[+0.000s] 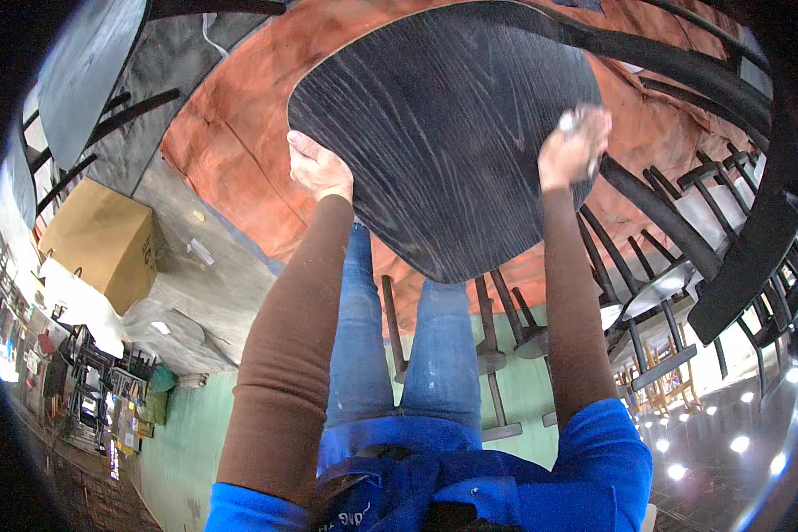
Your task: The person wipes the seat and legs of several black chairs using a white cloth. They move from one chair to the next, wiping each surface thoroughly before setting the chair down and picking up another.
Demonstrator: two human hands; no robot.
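Observation:
A black wood-grain chair seat [448, 133], broad and rounded at its corners, lies in front of me. Dark chair parts [683, 66] rise beyond its right side. At the seat's left edge my left hand [317, 168] is closed, thumb on top and the fingers hidden underneath. My right hand [573, 152] is over the right edge, smeared by motion. Its fingers are bent round something small and pale whose kind I cannot make out. Under the seat spreads an orange-red cloth [230, 133].
To the left, a brown cardboard box [97, 232] stands on a grey stained surface [204, 293]. A grey panel [84, 75] with black legs is at the upper left. Several black chair frames and legs [665, 288] crowd the right side. The floor [191, 443] is green.

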